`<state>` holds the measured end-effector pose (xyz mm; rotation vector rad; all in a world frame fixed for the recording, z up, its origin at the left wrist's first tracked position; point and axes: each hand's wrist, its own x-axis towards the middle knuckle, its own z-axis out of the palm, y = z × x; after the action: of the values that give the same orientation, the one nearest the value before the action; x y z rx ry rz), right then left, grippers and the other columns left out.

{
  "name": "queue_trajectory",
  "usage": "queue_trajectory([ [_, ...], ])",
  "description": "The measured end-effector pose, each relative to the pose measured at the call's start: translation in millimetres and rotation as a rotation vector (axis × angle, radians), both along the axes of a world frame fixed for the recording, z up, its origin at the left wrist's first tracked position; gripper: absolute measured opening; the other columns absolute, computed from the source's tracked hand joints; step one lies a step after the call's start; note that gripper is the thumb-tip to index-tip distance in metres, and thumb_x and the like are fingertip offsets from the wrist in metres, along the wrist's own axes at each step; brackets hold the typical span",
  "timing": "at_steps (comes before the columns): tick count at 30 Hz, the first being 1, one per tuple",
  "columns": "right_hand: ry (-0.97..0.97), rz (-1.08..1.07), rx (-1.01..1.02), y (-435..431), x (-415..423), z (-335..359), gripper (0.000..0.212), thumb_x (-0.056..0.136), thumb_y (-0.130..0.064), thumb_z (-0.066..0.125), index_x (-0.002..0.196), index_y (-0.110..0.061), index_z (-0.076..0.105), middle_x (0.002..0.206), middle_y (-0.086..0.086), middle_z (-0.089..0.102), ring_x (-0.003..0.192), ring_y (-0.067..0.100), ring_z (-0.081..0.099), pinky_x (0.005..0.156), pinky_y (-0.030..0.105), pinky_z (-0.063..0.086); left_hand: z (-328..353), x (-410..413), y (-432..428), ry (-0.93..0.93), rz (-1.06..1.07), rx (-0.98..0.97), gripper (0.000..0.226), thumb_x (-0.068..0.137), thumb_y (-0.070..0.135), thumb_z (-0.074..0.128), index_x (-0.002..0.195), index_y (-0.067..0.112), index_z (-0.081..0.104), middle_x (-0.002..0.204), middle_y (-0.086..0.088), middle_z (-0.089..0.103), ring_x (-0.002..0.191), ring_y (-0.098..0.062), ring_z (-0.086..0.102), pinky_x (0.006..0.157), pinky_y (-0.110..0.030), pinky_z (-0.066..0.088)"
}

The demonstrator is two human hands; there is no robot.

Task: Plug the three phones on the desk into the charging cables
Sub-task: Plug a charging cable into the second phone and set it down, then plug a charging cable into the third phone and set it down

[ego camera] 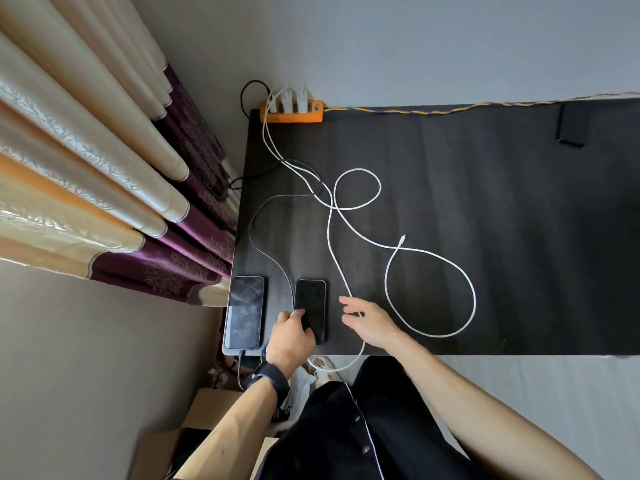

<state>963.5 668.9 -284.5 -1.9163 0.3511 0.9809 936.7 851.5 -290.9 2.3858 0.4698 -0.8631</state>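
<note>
While the left hand [292,336] presses flat on the slim black glass-faced phone [310,308] near the dark desk's [485,202] front edge, the right hand [369,323] hovers, fingers spread, holding nothing, over the limp white braided cable [341,271]. Slick, rigid phone: grip its side edges; pinch the cable by its plug.
</note>
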Motion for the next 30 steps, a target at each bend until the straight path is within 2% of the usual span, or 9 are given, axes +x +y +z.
queue_trajectory([
  [4,-0.198,-0.138,-0.089,-53.1,-0.5,41.4,0.035,0.096,-0.027,0.057,0.129,-0.034,0.064,0.118,-0.012,0.065,0.098,0.005,0.062,0.088,0.017,0.038,20.4,28.8,-40.5,-0.16,-0.144,-0.06,0.05,0.089,0.02,0.05,0.139,0.015,0.049,0.14,-0.01,0.047,0.125,-0.031,0.05,0.106,-0.038,0.04],
  [10,-0.295,-0.441,-0.182,-167.2,-6.9,74.6,0.027,0.095,-0.021,0.061,0.12,-0.03,0.069,0.116,-0.01,0.071,0.106,0.005,0.066,0.088,0.018,0.039,58.4,87.3,-137.9,-0.342,-0.338,-0.171,0.046,0.089,0.023,0.052,0.135,0.018,0.052,0.135,-0.007,0.051,0.124,-0.027,0.052,0.107,-0.037,0.04],
  [13,-0.342,-0.536,-0.248,-234.5,-4.7,83.9,0.028,0.097,-0.024,0.06,0.124,-0.029,0.068,0.122,-0.008,0.07,0.105,0.004,0.062,0.093,0.02,0.039,76.6,116.8,-199.6,-0.391,-0.425,-0.185,0.046,0.09,0.024,0.051,0.136,0.018,0.052,0.138,-0.005,0.049,0.123,-0.026,0.053,0.106,-0.037,0.042],
  [16,-0.38,-0.605,-0.288,-306.5,2.1,89.5,0.029,0.098,-0.026,0.059,0.126,-0.029,0.066,0.126,-0.008,0.068,0.111,0.007,0.06,0.096,0.022,0.039,91.0,143.7,-270.7,-0.412,-0.513,-0.174,0.048,0.091,0.024,0.048,0.139,0.02,0.049,0.142,-0.005,0.045,0.125,-0.026,0.051,0.105,-0.038,0.042],
  [20,-0.419,-0.626,-0.297,-389.8,18.7,85.6,0.029,0.098,-0.028,0.059,0.127,-0.031,0.065,0.128,-0.006,0.066,0.118,0.012,0.061,0.098,0.024,0.042,93.2,169.6,-355.8,-0.414,-0.534,-0.146,0.047,0.091,0.026,0.047,0.138,0.023,0.048,0.142,-0.004,0.045,0.124,-0.025,0.051,0.103,-0.039,0.044],
  [24,-0.447,-0.582,-0.316,-478.2,37.0,75.9,0.033,0.099,-0.028,0.057,0.132,-0.028,0.063,0.132,-0.005,0.062,0.122,0.014,0.058,0.098,0.026,0.043,82.2,182.7,-439.3,-0.339,-0.539,-0.122,0.05,0.091,0.026,0.048,0.141,0.022,0.045,0.142,-0.003,0.045,0.125,-0.024,0.049,0.104,-0.038,0.043],
  [30,-0.406,-0.487,-0.419,-578.7,66.6,49.3,0.036,0.1,-0.034,0.054,0.135,-0.028,0.059,0.136,-0.003,0.061,0.124,0.018,0.058,0.102,0.034,0.046,62.0,213.1,-514.8,-0.285,-0.559,-0.042,0.05,0.09,0.027,0.046,0.141,0.027,0.045,0.141,0.0,0.045,0.127,-0.02,0.046,0.097,-0.04,0.049],
])
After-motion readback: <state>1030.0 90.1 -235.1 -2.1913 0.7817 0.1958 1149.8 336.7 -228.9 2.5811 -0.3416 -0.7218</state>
